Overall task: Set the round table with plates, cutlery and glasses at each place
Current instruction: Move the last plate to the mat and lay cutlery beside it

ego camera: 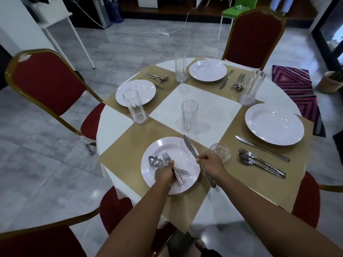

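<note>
The round white table (115, 125) carries tan placemats, white plates and tall clear glasses. Over the nearest plate (185, 151), my left hand (164, 173) grips a spoon (155, 161) and a fork (166, 156) together, their handles fanning across the plate. My right hand (210, 162) holds a table knife (190, 146) by its middle, blade pointing away over the plate's right rim. A tall glass (189, 115) stands just beyond this plate. The right plate (274, 124), far plate (207, 70) and left plate (135, 92) each have cutlery beside them.
A small cut-glass dish (220, 152) sits right next to my right hand. Tall glasses stand at the left (135, 107), far (180, 66) and right (251, 89) places. Red chairs with gold frames (46, 84) ring the table. A patterned rug (297, 89) lies on the floor at right.
</note>
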The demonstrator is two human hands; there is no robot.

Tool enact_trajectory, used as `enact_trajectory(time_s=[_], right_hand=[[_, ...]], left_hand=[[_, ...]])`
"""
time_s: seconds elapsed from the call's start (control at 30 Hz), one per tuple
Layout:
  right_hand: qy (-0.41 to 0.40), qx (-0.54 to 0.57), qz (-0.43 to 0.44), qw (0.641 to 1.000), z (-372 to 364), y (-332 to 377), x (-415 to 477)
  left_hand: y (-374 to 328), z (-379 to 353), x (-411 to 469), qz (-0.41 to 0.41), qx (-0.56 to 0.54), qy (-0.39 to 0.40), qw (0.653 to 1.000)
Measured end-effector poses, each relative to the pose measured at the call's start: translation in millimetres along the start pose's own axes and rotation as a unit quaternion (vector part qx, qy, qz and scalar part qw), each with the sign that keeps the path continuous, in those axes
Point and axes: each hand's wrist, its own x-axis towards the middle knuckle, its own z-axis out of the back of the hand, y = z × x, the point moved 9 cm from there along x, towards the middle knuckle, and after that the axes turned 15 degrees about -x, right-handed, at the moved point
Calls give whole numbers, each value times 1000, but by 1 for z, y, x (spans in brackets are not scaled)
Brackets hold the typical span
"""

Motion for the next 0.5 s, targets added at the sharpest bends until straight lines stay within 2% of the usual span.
enact_trajectory(time_s=[0.17, 0.33, 0.5], right_hand=[[11, 14, -8, 1000, -6, 0, -9], [9, 9, -23, 1000, -10, -3, -15], [20, 20, -35, 999, -16, -8, -19]], left_hand=[[-11, 4, -5, -36, 125, 6, 991], [-26, 5, -4, -105, 307, 26, 946], [-32, 3, -4, -123, 378, 29, 917]])
